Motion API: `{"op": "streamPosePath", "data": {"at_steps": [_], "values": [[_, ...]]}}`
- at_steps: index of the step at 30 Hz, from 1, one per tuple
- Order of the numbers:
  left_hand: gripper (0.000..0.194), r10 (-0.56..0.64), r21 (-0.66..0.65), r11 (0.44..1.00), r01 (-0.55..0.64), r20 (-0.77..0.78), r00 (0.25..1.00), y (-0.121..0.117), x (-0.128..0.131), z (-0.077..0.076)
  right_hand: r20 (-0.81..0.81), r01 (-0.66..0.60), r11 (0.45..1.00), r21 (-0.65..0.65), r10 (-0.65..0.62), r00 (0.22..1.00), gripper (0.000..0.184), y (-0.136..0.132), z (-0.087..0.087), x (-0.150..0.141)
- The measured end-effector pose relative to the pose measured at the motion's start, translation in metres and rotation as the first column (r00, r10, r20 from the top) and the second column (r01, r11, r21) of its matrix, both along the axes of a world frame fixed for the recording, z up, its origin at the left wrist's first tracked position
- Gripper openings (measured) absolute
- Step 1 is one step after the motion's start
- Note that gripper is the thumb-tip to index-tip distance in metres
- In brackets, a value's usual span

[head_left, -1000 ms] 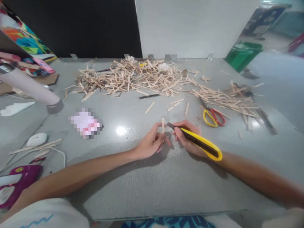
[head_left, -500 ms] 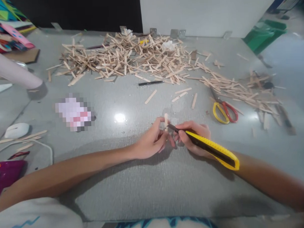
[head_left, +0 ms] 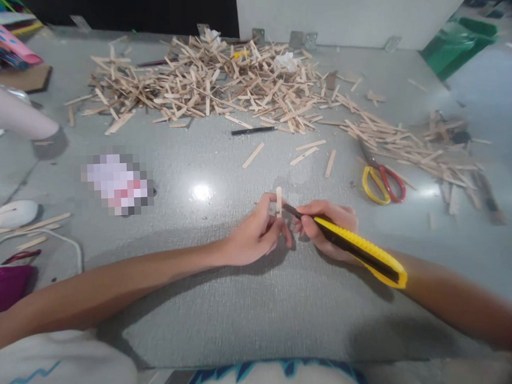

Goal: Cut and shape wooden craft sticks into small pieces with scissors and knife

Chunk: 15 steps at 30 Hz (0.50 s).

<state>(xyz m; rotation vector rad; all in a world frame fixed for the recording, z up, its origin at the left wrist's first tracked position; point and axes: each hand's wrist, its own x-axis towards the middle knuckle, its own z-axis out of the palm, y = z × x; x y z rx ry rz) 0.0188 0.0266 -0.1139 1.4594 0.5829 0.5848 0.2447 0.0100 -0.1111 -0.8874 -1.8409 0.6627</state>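
My left hand (head_left: 257, 232) pinches a short wooden craft stick (head_left: 278, 198) upright between thumb and fingers, near the middle of the table. In my right hand (head_left: 330, 228) is a yellow and black utility knife (head_left: 361, 250), its handle slanting back over the wrist. The dark blade points left and its tip is at the stick's right edge; whether it cuts into the wood I cannot tell. Several loose craft sticks (head_left: 253, 155) lie just beyond my hands, along with a black pen (head_left: 253, 130).
A big heap of craft sticks (head_left: 193, 88) spreads across the back of the grey table (head_left: 227, 327). Scissors (head_left: 381, 182) with yellow and red handles lie to the right. At left are a blurred-out item (head_left: 119, 183), a white mouse (head_left: 16, 214), a cable and a purple object (head_left: 9, 287).
The camera view has shifted slightly, so the table's things sit a little differently in frame. Both hands keep their grips, and the blade stays close to the stick with only a slight change of angle.
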Motion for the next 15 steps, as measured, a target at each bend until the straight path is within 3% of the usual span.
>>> {"op": "streamPosePath", "data": {"at_steps": [15], "values": [[0.009,0.015,-0.026,1.0,-0.015,-0.015,1.0,0.0004,-0.0005,-0.0002,0.023,-0.028,1.0,0.002,0.028,0.999,0.014,0.0015,0.0011,0.0005]]}}
